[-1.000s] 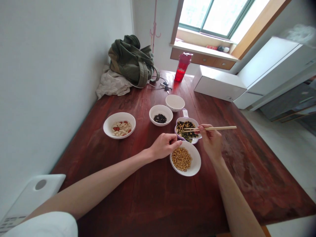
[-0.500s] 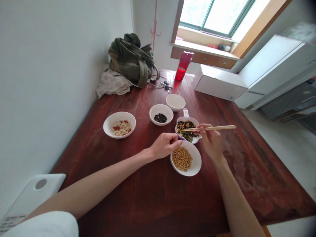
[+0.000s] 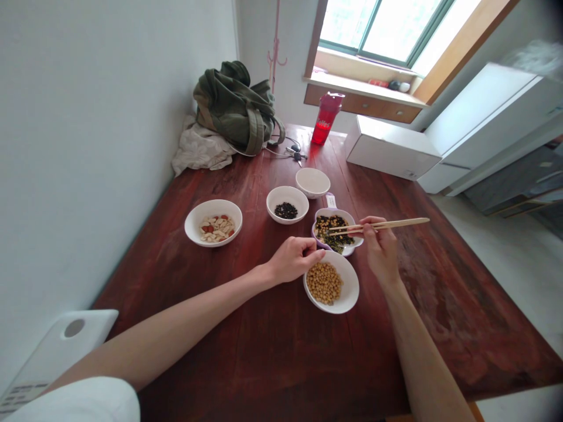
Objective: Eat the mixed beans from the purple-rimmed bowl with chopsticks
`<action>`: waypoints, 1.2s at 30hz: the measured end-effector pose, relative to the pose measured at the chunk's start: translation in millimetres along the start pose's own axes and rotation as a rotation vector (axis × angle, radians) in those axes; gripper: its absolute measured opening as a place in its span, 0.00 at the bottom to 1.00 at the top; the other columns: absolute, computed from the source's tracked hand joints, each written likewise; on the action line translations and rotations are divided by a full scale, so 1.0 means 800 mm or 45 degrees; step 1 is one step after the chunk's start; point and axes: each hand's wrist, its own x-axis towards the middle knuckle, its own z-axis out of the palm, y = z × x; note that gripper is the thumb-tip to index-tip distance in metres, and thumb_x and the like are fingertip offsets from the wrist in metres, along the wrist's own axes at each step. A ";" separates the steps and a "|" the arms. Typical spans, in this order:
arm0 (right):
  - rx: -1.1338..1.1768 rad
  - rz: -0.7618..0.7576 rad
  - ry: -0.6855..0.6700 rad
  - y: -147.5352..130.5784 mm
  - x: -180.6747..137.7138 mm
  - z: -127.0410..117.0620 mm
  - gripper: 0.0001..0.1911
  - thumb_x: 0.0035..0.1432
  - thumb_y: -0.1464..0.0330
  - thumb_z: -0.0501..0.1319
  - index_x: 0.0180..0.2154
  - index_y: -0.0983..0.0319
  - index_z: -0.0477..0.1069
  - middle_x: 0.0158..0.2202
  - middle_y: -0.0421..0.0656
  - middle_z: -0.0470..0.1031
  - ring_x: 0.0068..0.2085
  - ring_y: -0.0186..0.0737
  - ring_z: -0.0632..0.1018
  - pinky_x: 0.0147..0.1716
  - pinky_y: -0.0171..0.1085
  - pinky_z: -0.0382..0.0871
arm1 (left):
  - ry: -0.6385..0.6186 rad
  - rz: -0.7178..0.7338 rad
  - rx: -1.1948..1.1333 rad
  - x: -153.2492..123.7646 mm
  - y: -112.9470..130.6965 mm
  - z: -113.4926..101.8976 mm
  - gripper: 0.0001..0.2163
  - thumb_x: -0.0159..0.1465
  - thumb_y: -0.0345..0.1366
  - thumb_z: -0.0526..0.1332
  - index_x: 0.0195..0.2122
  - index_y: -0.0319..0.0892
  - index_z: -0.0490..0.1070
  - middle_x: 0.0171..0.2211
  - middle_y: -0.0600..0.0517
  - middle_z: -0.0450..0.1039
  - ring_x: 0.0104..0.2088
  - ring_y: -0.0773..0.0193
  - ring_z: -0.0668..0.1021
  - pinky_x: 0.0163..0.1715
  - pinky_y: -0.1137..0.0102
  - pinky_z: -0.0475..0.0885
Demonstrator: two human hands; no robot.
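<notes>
My right hand (image 3: 382, 251) grips a pair of wooden chopsticks (image 3: 407, 223), their tips down among mixed black, yellow and green beans in a purple-rimmed dish (image 3: 350, 248) with a short handle. Directly in front of that dish is a white bowl (image 3: 352, 287) of yellow soybeans (image 3: 324, 282). My left hand (image 3: 292, 259) has curled fingers, with its thumb over this bowl's far left rim. Farther off, one white bowl (image 3: 273, 202) holds black beans (image 3: 286, 210), and another bowl (image 3: 312, 179) behind it shows only its bare inside.
On the left stands a white bowl (image 3: 192, 220) of pale and reddish-brown nuts or beans. Behind are a green bag (image 3: 231, 108) on cloth, keys (image 3: 297, 155), a red bottle (image 3: 325, 120) and a white box (image 3: 391, 146). A white board (image 3: 57, 346) lies at lower left.
My right hand has shifted slightly right with the chopsticks, and their tips are spread a little wider. My left hand stays at the soybean bowl's rim.
</notes>
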 end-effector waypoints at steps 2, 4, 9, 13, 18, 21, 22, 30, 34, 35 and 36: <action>-0.059 -0.056 0.075 -0.001 0.001 -0.006 0.12 0.72 0.57 0.58 0.44 0.57 0.71 0.34 0.43 0.83 0.34 0.45 0.85 0.38 0.44 0.79 | 0.002 0.004 0.005 0.000 0.000 0.000 0.20 0.69 0.44 0.61 0.23 0.39 0.64 0.21 0.57 0.62 0.25 0.71 0.63 0.26 0.72 0.55; -0.169 -0.131 0.152 -0.002 0.002 -0.013 0.12 0.73 0.57 0.56 0.43 0.58 0.71 0.34 0.42 0.82 0.35 0.45 0.84 0.40 0.44 0.77 | 0.004 0.002 0.002 0.000 0.001 0.000 0.20 0.69 0.44 0.61 0.23 0.39 0.63 0.21 0.57 0.61 0.25 0.71 0.63 0.26 0.72 0.55; -0.473 -0.221 0.098 -0.009 0.001 -0.020 0.14 0.74 0.57 0.54 0.42 0.59 0.70 0.32 0.42 0.78 0.32 0.43 0.79 0.36 0.41 0.71 | -0.003 -0.011 -0.008 0.000 0.001 0.000 0.20 0.69 0.44 0.61 0.23 0.39 0.64 0.21 0.57 0.62 0.25 0.71 0.63 0.26 0.72 0.55; -0.539 -0.263 -0.034 -0.014 -0.001 -0.012 0.15 0.74 0.58 0.53 0.40 0.59 0.70 0.32 0.42 0.75 0.31 0.41 0.75 0.34 0.40 0.68 | -0.007 -0.025 -0.006 0.000 0.001 -0.001 0.20 0.69 0.45 0.61 0.24 0.39 0.64 0.21 0.57 0.62 0.25 0.71 0.62 0.26 0.72 0.54; -0.396 -0.185 -0.074 -0.010 -0.004 -0.002 0.16 0.74 0.56 0.52 0.42 0.59 0.71 0.31 0.40 0.74 0.29 0.40 0.74 0.31 0.39 0.68 | -0.019 -0.029 -0.019 0.000 0.002 -0.001 0.20 0.69 0.46 0.60 0.23 0.39 0.63 0.22 0.57 0.61 0.25 0.70 0.62 0.26 0.73 0.54; -0.368 -0.179 -0.083 -0.002 -0.006 0.002 0.16 0.74 0.55 0.53 0.42 0.58 0.71 0.30 0.40 0.74 0.29 0.40 0.75 0.30 0.39 0.68 | -0.012 -0.027 -0.020 0.001 0.004 -0.001 0.20 0.69 0.46 0.60 0.23 0.39 0.63 0.22 0.57 0.60 0.25 0.70 0.62 0.26 0.73 0.54; -0.372 -0.183 -0.080 0.000 -0.006 0.004 0.16 0.74 0.55 0.53 0.42 0.58 0.71 0.30 0.41 0.74 0.29 0.41 0.75 0.30 0.39 0.69 | -0.006 -0.028 -0.017 0.001 0.004 -0.001 0.20 0.69 0.46 0.60 0.23 0.39 0.63 0.21 0.57 0.60 0.25 0.70 0.62 0.26 0.73 0.54; -0.422 -0.255 0.025 -0.007 -0.005 -0.003 0.14 0.74 0.56 0.54 0.41 0.58 0.71 0.29 0.41 0.77 0.29 0.41 0.79 0.32 0.40 0.73 | -0.005 -0.017 -0.025 0.000 0.003 -0.001 0.20 0.69 0.45 0.61 0.23 0.39 0.64 0.21 0.57 0.62 0.25 0.70 0.62 0.26 0.72 0.54; -0.278 -0.221 0.128 -0.010 -0.007 0.002 0.13 0.73 0.56 0.56 0.42 0.57 0.72 0.31 0.42 0.81 0.32 0.44 0.83 0.34 0.41 0.77 | -0.005 -0.015 -0.017 0.000 0.003 -0.001 0.19 0.69 0.45 0.61 0.23 0.39 0.65 0.21 0.56 0.63 0.25 0.70 0.63 0.26 0.72 0.55; -0.237 -0.205 0.117 -0.009 -0.008 0.006 0.13 0.72 0.55 0.57 0.42 0.57 0.72 0.33 0.42 0.82 0.32 0.44 0.83 0.34 0.42 0.78 | -0.004 -0.015 -0.015 0.000 0.003 -0.001 0.20 0.69 0.45 0.61 0.23 0.39 0.65 0.21 0.57 0.63 0.25 0.70 0.63 0.26 0.72 0.55; -0.207 -0.190 0.095 -0.008 -0.009 0.009 0.14 0.72 0.54 0.57 0.42 0.57 0.72 0.34 0.43 0.82 0.33 0.45 0.84 0.35 0.43 0.79 | -0.001 -0.017 -0.013 0.000 0.003 -0.001 0.20 0.69 0.45 0.61 0.23 0.39 0.64 0.21 0.57 0.63 0.25 0.70 0.62 0.26 0.72 0.55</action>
